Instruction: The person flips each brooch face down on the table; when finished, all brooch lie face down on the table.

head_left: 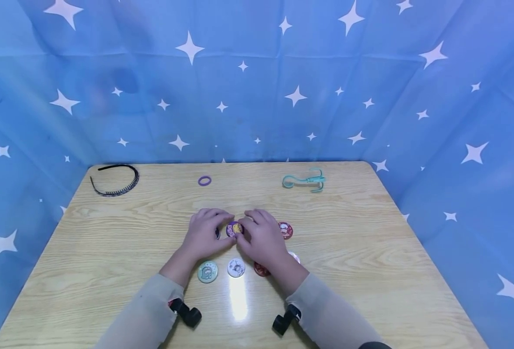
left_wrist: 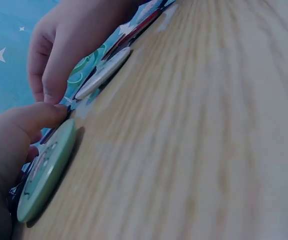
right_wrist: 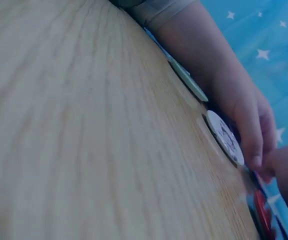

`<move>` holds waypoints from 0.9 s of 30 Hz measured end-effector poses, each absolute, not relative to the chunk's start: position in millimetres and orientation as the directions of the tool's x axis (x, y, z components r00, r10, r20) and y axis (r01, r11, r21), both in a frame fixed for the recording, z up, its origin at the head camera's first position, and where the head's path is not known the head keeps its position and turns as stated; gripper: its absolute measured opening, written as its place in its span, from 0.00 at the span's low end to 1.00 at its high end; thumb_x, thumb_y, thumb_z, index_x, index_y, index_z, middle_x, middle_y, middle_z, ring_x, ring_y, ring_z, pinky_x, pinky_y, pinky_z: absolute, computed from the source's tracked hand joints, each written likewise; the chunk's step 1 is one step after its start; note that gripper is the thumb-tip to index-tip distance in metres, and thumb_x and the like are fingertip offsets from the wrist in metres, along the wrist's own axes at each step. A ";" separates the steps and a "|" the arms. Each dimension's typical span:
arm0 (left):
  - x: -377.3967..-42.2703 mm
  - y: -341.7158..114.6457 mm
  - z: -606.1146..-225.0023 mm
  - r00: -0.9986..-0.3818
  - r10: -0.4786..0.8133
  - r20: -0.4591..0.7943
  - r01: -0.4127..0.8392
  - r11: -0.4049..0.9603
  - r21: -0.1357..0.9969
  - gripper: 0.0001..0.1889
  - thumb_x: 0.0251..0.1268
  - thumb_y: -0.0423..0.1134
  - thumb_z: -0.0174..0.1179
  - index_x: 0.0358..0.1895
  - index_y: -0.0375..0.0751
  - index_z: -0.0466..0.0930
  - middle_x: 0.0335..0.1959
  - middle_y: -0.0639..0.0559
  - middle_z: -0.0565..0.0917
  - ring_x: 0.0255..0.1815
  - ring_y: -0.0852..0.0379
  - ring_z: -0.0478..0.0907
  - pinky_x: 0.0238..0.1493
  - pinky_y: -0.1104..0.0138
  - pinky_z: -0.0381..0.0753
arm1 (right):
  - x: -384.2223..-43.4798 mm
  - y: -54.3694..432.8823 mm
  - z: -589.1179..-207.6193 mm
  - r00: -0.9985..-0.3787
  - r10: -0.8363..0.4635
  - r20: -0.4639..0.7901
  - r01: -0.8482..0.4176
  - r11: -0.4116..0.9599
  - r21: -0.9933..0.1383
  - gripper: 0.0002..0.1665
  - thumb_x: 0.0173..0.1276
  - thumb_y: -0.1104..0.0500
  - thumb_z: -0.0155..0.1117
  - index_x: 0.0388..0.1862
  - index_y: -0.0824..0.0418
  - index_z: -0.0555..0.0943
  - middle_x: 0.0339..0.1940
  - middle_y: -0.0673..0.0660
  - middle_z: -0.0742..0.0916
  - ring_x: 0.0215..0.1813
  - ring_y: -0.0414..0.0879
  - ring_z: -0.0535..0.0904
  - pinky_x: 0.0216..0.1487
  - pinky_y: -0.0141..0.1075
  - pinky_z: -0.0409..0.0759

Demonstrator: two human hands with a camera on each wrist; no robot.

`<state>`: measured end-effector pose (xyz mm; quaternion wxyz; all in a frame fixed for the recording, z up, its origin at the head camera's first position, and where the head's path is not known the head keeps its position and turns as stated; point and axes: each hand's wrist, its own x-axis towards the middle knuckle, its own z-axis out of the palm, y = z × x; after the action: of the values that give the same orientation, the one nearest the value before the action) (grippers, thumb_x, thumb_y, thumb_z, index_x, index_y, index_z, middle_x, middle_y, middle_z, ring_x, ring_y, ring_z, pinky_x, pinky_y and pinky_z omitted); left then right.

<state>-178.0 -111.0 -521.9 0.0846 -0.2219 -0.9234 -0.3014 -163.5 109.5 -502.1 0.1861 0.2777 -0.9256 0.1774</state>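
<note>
A round purple button badge with a yellow figure lies between my two hands. My left hand holds its left side with thumb and forefinger, while my right hand has thumb and fingertips on its right side. Under the left fingers a dark badge is mostly hidden. A red badge shows just beyond the right hand. Nearer me are a mint-green badge, a white badge and a dark red badge. The right wrist partly covers the dark red one and another pale badge.
Along the far side of the wooden table lie a black toothed headband, a purple hair tie and a teal hooked, looped piece. A blue curtain with white stars hangs behind the table.
</note>
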 end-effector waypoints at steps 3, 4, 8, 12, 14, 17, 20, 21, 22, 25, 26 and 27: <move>-177.5 -111.3 -522.7 -0.886 0.357 0.295 0.462 0.710 0.531 0.33 0.58 0.61 0.75 0.65 0.51 0.85 0.64 0.52 0.83 0.66 0.46 0.72 0.68 0.46 0.65 | -165.2 110.3 -507.7 -0.836 -0.406 0.368 -0.533 0.760 -0.372 0.24 0.68 0.45 0.70 0.58 0.56 0.89 0.63 0.57 0.87 0.69 0.55 0.78 0.76 0.53 0.66; -177.2 -112.1 -523.1 -0.885 0.359 0.298 0.466 0.704 0.536 0.32 0.58 0.60 0.75 0.64 0.50 0.86 0.64 0.51 0.83 0.66 0.46 0.72 0.68 0.45 0.65 | -165.8 110.3 -509.3 -0.854 -0.391 0.342 -0.511 0.750 -0.419 0.25 0.68 0.45 0.70 0.59 0.56 0.89 0.64 0.56 0.87 0.70 0.55 0.77 0.76 0.54 0.66; -175.7 -116.2 -523.4 -0.878 0.373 0.300 0.479 0.679 0.557 0.30 0.58 0.54 0.76 0.63 0.46 0.86 0.62 0.49 0.83 0.66 0.44 0.72 0.70 0.45 0.66 | -168.2 108.9 -512.9 -0.891 -0.361 0.276 -0.454 0.724 -0.520 0.28 0.68 0.44 0.71 0.62 0.57 0.87 0.65 0.54 0.86 0.71 0.54 0.75 0.76 0.54 0.65; -175.0 -119.1 -521.7 -0.889 0.363 0.280 0.458 0.683 0.569 0.29 0.58 0.52 0.76 0.63 0.46 0.86 0.57 0.50 0.84 0.64 0.45 0.72 0.69 0.47 0.68 | -169.8 107.2 -512.3 -0.896 -0.372 0.240 -0.443 0.734 -0.515 0.29 0.70 0.43 0.71 0.65 0.55 0.86 0.68 0.53 0.85 0.73 0.54 0.73 0.76 0.56 0.64; -175.2 -119.0 -520.8 -0.892 0.360 0.275 0.453 0.688 0.567 0.29 0.58 0.52 0.77 0.62 0.45 0.87 0.54 0.51 0.84 0.62 0.46 0.72 0.68 0.48 0.68 | -170.4 107.4 -511.4 -0.896 -0.379 0.232 -0.444 0.747 -0.495 0.30 0.71 0.42 0.71 0.66 0.55 0.85 0.69 0.54 0.84 0.73 0.55 0.73 0.76 0.57 0.63; -175.3 -117.3 -520.2 -0.885 0.364 0.289 0.465 0.684 0.563 0.27 0.58 0.50 0.77 0.61 0.44 0.87 0.52 0.51 0.84 0.61 0.46 0.73 0.67 0.49 0.68 | -170.2 108.9 -510.2 -0.896 -0.383 0.224 -0.443 0.760 -0.475 0.32 0.72 0.42 0.72 0.68 0.55 0.84 0.69 0.54 0.83 0.73 0.55 0.72 0.76 0.57 0.63; -174.4 -115.5 -520.1 -0.881 0.364 0.302 0.473 0.679 0.561 0.25 0.59 0.48 0.77 0.59 0.44 0.88 0.51 0.50 0.85 0.60 0.45 0.74 0.66 0.49 0.68 | -169.3 109.9 -509.3 -0.899 -0.384 0.211 -0.438 0.763 -0.475 0.34 0.72 0.41 0.72 0.70 0.57 0.83 0.68 0.54 0.83 0.73 0.56 0.72 0.76 0.57 0.63; -174.2 -115.0 -520.4 -0.882 0.362 0.302 0.471 0.679 0.563 0.25 0.60 0.48 0.77 0.59 0.44 0.88 0.50 0.50 0.85 0.60 0.45 0.74 0.66 0.49 0.68 | -169.0 109.9 -508.9 -0.900 -0.384 0.205 -0.435 0.765 -0.476 0.34 0.72 0.41 0.72 0.70 0.57 0.83 0.68 0.54 0.83 0.73 0.56 0.72 0.76 0.57 0.63; -173.9 -114.7 -520.4 -0.882 0.360 0.305 0.472 0.679 0.562 0.24 0.61 0.47 0.77 0.59 0.44 0.88 0.50 0.50 0.85 0.60 0.45 0.74 0.66 0.48 0.68 | -168.9 109.8 -508.6 -0.901 -0.384 0.201 -0.432 0.765 -0.478 0.34 0.72 0.41 0.72 0.70 0.57 0.83 0.68 0.54 0.83 0.73 0.56 0.72 0.76 0.57 0.63; -174.4 -114.0 -520.9 -0.886 0.354 0.300 0.464 0.684 0.562 0.23 0.62 0.48 0.77 0.59 0.45 0.89 0.50 0.50 0.86 0.59 0.45 0.74 0.65 0.48 0.68 | -168.8 109.8 -508.3 -0.905 -0.381 0.188 -0.423 0.769 -0.479 0.34 0.72 0.40 0.72 0.70 0.56 0.83 0.66 0.54 0.83 0.71 0.55 0.72 0.74 0.56 0.64; -174.5 -113.8 -521.2 -0.887 0.353 0.299 0.462 0.687 0.560 0.23 0.62 0.48 0.77 0.59 0.45 0.89 0.50 0.51 0.86 0.59 0.46 0.74 0.65 0.49 0.68 | -168.9 109.8 -508.6 -0.906 -0.380 0.185 -0.421 0.771 -0.478 0.33 0.72 0.40 0.72 0.70 0.55 0.83 0.65 0.54 0.83 0.70 0.55 0.72 0.74 0.55 0.65; -174.6 -113.6 -521.5 -0.888 0.351 0.298 0.460 0.690 0.558 0.22 0.62 0.48 0.77 0.59 0.46 0.89 0.50 0.51 0.86 0.59 0.46 0.74 0.64 0.49 0.68 | -168.7 109.8 -508.6 -0.906 -0.380 0.185 -0.421 0.770 -0.479 0.33 0.72 0.40 0.72 0.70 0.55 0.84 0.63 0.54 0.83 0.69 0.55 0.72 0.73 0.55 0.65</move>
<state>-174.6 -113.6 -521.5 0.0841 -0.2216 -0.9155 -0.3252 -168.7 109.8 -508.6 0.0388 0.2131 -0.9400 0.2636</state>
